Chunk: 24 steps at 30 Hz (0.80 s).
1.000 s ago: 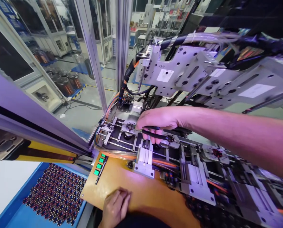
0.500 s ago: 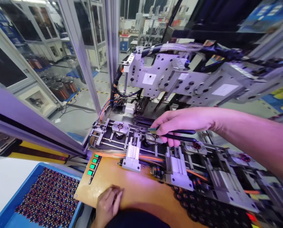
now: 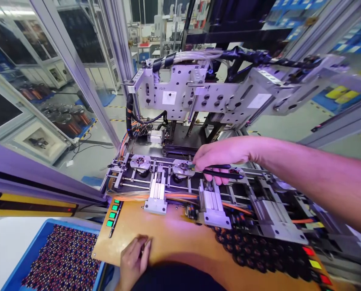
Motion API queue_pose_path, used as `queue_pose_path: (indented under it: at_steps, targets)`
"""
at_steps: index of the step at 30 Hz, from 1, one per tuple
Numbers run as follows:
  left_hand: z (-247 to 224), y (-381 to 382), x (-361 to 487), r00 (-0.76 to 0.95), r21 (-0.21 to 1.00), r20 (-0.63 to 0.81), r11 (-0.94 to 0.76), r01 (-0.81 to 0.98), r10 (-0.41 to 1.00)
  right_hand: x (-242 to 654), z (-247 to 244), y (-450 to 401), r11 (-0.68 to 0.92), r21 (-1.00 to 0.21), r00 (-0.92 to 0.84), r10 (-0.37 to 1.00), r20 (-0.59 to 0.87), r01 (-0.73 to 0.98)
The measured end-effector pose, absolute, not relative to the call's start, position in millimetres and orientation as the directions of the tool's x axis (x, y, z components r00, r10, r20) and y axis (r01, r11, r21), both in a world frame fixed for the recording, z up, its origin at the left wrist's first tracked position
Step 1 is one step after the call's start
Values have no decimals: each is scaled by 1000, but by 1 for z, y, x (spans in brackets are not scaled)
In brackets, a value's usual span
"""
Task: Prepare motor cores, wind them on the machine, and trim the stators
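Observation:
My right hand (image 3: 212,161) is closed around black-handled pliers (image 3: 224,171), reaching in from the right over the machine. Their tip points left at the second metal fixture (image 3: 182,171); whether it touches the part there I cannot tell. Left of this, another fixture (image 3: 140,162) carries a round part with a dark ring of windings. A third fixture is partly hidden behind the pliers' handles. Low in the view, my left hand (image 3: 134,256) rests at the near side of the tan board (image 3: 165,230), fingers curled in; what they may hold is hidden.
A blue bin (image 3: 47,228) full of small dark round parts stands at lower left. Several black round parts (image 3: 253,250) lie in rows on the board. Green buttons (image 3: 112,215) line its left edge. A metal plate assembly (image 3: 180,95) with cables hangs above the fixtures.
The view has shifted, so the machine appears further left. The second fixture now shows more clearly, with my right hand and the pliers to its right. My left hand stays curled in place.

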<state>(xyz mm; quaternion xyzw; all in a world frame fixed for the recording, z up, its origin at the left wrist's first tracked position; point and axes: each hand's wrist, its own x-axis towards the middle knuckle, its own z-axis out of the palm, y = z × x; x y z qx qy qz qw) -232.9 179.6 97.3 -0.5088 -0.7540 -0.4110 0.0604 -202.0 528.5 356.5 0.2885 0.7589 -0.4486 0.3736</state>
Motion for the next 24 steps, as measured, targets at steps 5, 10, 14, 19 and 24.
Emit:
queue_pose_path:
  at_steps: [5, 10, 14, 19, 24]
  targets:
    - [95, 179, -234, -465, 558, 507, 134, 819, 726, -201, 355, 531, 426, -465, -555, 112, -824, 776]
    - [95, 178, -232, -480, 567, 498, 148, 810, 722, -202, 349, 532, 408, -466, -552, 118, -826, 785]
    - [94, 178, -233, -472, 562, 502, 142, 815, 725, -202, 347, 530, 396, -510, -591, 113, -798, 764]
    - [94, 179, -235, -451, 541, 521, 128, 831, 725, -188, 365, 531, 367, -678, -733, 15, -680, 637]
    - [92, 178, -235, -457, 533, 530, 138, 835, 714, -154, 386, 556, 442, -596, -671, 17, -741, 670]
